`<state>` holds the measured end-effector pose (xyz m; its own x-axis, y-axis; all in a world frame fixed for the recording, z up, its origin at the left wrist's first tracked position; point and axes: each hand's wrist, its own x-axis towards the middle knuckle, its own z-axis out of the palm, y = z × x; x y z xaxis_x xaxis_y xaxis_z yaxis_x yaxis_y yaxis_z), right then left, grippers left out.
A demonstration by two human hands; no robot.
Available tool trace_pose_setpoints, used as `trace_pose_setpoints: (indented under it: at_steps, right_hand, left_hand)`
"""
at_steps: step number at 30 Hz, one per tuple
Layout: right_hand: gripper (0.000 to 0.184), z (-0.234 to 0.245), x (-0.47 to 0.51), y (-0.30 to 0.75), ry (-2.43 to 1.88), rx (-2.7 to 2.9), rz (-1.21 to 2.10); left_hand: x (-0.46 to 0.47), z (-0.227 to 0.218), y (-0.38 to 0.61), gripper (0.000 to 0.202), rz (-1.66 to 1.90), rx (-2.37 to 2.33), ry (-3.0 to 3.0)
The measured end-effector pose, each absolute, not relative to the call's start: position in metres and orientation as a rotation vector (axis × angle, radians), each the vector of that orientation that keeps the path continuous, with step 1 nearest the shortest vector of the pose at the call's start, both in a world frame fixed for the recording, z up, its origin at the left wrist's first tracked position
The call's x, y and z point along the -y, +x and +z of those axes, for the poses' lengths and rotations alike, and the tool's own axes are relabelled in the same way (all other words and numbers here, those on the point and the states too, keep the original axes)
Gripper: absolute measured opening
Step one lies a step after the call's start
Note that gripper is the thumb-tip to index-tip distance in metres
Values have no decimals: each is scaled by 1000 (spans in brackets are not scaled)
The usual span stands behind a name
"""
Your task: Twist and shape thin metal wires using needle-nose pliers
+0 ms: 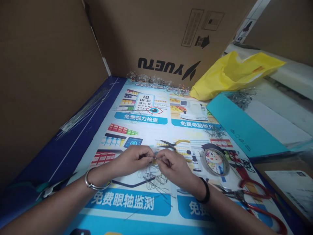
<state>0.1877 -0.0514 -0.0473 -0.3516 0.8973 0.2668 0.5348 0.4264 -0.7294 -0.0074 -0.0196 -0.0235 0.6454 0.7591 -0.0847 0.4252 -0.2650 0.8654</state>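
My left hand (137, 160) and my right hand (174, 165) meet over the middle of the printed poster (146, 220). Both have thumb and fingers pinched on a short, thin piece of wire (155, 158), mostly hidden by the fingertips. Just below them lies a loose pile of bent thin wires (154, 179). Pliers with yellow handles (182, 142) rest right behind the hands, partly covered by my right hand.
A tape roll (203, 164) and red-handled scissors (260, 189) lie to the right. Straight wires (81, 112) are at the left. Twisted wire pieces (151, 79) line the back, by a cardboard wall (156, 36). A yellow bag (227, 76) sits at the back right.
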Motion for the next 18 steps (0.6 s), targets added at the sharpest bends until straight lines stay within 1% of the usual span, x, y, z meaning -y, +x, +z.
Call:
trace_pose_setpoints:
  at_steps: [8,13,18]
  right_hand:
    - [8,-43,50,187,-1145,2026,537]
    - [9,-43,51,187,-1124,2041,586]
    - [13,-43,51,186,-1132,2033,583]
  left_hand:
    - [20,-19,-8,28,511,-910,1963]
    - [22,-19,-6,33,554,-946,2058]
    - [24,-22,-4,31,594,-964,2127]
